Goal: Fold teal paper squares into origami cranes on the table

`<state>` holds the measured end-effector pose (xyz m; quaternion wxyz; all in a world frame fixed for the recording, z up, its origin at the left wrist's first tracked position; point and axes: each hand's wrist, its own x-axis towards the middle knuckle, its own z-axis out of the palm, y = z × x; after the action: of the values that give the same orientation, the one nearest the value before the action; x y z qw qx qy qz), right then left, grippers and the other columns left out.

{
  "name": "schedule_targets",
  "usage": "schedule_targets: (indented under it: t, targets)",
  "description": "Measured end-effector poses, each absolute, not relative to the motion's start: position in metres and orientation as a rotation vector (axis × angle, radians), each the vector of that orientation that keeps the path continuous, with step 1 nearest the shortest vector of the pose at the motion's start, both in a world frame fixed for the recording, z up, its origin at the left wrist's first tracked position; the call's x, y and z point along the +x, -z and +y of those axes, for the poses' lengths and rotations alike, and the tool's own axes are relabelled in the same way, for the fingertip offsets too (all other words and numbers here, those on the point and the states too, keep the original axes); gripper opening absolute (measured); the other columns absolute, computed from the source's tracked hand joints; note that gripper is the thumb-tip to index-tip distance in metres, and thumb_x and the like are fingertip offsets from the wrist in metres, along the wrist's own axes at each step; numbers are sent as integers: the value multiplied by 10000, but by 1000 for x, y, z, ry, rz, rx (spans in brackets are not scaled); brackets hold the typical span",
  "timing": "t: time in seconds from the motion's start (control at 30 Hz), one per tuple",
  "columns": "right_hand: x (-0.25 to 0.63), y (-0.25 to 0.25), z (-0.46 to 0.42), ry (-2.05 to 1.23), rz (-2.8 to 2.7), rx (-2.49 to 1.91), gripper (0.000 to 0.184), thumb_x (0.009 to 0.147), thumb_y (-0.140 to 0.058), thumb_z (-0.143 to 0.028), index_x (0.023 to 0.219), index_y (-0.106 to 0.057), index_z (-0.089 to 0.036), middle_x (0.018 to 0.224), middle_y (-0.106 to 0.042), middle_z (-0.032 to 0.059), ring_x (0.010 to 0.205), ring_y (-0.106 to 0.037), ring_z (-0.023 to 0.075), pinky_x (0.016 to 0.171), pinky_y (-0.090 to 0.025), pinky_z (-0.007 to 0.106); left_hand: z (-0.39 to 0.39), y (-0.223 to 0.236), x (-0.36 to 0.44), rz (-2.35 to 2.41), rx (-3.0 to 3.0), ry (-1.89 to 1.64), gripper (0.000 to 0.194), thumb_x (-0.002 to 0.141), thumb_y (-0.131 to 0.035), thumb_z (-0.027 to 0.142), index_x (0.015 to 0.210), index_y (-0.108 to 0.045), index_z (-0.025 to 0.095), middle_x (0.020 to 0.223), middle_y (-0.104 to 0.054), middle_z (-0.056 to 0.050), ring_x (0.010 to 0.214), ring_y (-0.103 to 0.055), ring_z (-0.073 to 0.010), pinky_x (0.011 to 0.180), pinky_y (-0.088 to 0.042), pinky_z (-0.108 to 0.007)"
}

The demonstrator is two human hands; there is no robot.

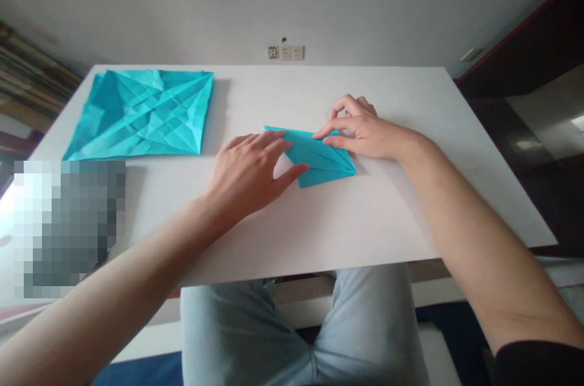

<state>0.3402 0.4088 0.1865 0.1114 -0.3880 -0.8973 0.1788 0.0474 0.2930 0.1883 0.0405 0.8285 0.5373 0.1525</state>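
Note:
A folded sheet of turquoise paper [314, 157] lies on the white table in front of me, with crease lines running toward its pointed right corner. My left hand [253, 167] rests flat over its left side, fingers stretched out and thumb spread apart on the paper. Over the upper right part, my right hand [353, 127] has thumb and index fingertip close together in a pinch at the paper's edge; its other fingers are bent. The paper's left portion is partly hidden under my left fingers.
A larger creased turquoise paper piece [150, 112] lies at the table's back left. Near the left edge is a pixelated, unreadable patch [73, 221]. Wall sockets [285, 53] sit just above the table's [283, 240] back edge. My legs [292, 331] are below the front edge.

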Motion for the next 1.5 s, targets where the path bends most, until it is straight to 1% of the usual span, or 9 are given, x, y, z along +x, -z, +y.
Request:
schedule_targets:
  t: [0.1, 0.2, 0.33, 0.47, 0.7, 0.97, 1.1, 1.3, 1.5]
  targets:
    - [331, -183, 407, -460, -2619, -1145, 291, 1106, -762, -552, 1316, -866, -379, 1458, -657, 113, 1403, -594, 458, 1319, -405, 770, 301, -182, 48, 1672, 2493, -460, 467, 1181, -615, 586, 1423, -768, 216, 1665, -717, -187, 1375, -799, -388, 1192, -618, -566]
    - [324, -179, 405, -448, -2606, -1172, 395, 1029, -869, -504, 1391, -809, -358, 1486, -666, 127, 1399, -605, 463, 1294, -429, 746, 309, -173, 46, 1699, 2460, -501, 471, 1165, -639, 547, 1503, -703, 225, 1728, -633, -196, 1430, -760, -387, 1203, -607, -551]
    - [317, -175, 403, -452, -2543, -1218, 439, 959, -938, -518, 1326, -797, -323, 1435, -716, 138, 1379, -617, 471, 1212, -455, 706, 316, -163, 43, 1914, 2374, -624, 613, 1097, -730, 623, 1497, -636, 168, 1717, -558, -289, 1581, -600, -490, 1261, -521, -651]
    - [313, -173, 406, -505, -2425, -1293, 368, 901, -982, -494, 1154, -804, -294, 1289, -773, 120, 1343, -647, 463, 1174, -443, 675, 319, -161, 41, 1930, 2343, -650, 474, 1098, -739, 615, 1345, -695, 212, 1572, -645, -243, 1522, -579, -520, 1224, -482, -716]
    - [319, -170, 412, -645, -2396, -1248, 266, 900, -953, -484, 981, -796, -284, 1209, -751, 88, 1208, -708, 390, 1170, -490, 661, 332, -170, 37, 1768, 2202, -639, 239, 1093, -747, 469, 1148, -815, 247, 1371, -764, -133, 1401, -629, -410, 1256, -411, -689]
    - [327, -172, 417, -935, -2374, -927, 236, 918, -868, -513, 1012, -819, -302, 1092, -759, 47, 931, -664, 261, 919, -564, 481, 330, -175, 35, 1602, 2235, -734, 253, 1100, -710, 317, 1347, -758, 285, 1326, -828, -68, 1250, -740, -284, 1231, -417, -564]
    - [328, -173, 417, -988, -2392, -894, 228, 918, -851, -467, 1059, -869, -288, 1127, -762, 69, 1020, -713, 275, 981, -586, 486, 330, -174, 36, 1595, 2271, -697, 214, 1087, -686, 283, 1232, -844, 274, 1330, -819, -79, 1300, -727, -311, 1230, -393, -558]
    - [334, -176, 418, -1010, -2430, -875, 257, 927, -868, -441, 1130, -935, -299, 1203, -772, 94, 1094, -736, 289, 1020, -602, 472, 331, -174, 33, 1556, 2305, -695, 258, 1066, -677, 250, 1161, -914, 288, 1213, -863, -64, 1180, -748, -298, 1206, -376, -546]
    - [336, -180, 415, -875, -2510, -920, 265, 1006, -759, -366, 1168, -967, -341, 1194, -796, 77, 1120, -760, 301, 1213, -481, 570, 328, -178, 32, 1514, 2324, -721, 263, 1061, -687, 261, 1111, -940, 311, 1212, -895, -50, 1167, -786, -295, 1214, -361, -559]
